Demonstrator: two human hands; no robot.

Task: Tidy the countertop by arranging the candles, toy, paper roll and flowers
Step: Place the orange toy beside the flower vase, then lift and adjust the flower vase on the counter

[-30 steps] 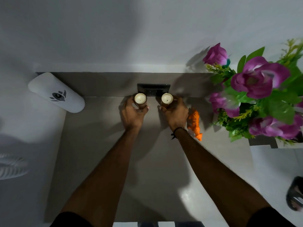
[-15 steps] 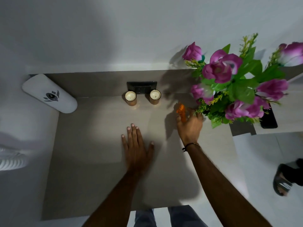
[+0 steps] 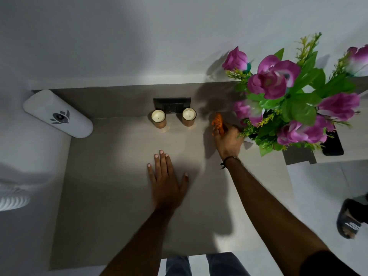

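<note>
Two candles in amber glasses, the left candle [image 3: 158,118] and the right candle [image 3: 189,117], stand side by side against the back wall below a dark wall socket. My right hand [image 3: 228,140] is shut on the orange striped toy [image 3: 217,123], just right of the candles and beside the flowers. My left hand [image 3: 166,180] rests flat on the countertop [image 3: 111,176], fingers spread, holding nothing. The purple flowers [image 3: 288,100] with green leaves stand at the right. A white paper roll [image 3: 57,114] with a dark logo lies at the far left back.
The dark socket plate [image 3: 172,105] sits on the wall behind the candles. A black phone [image 3: 332,143] lies under the flowers at the right. Beyond the counter's right edge is floor with a sandalled foot [image 3: 350,220]. My legs show at the front edge.
Both hands have let go of the candles, which now stand at the back. My left hand drew back flat onto the counter; my right hand moved right and took hold of the orange toy.
</note>
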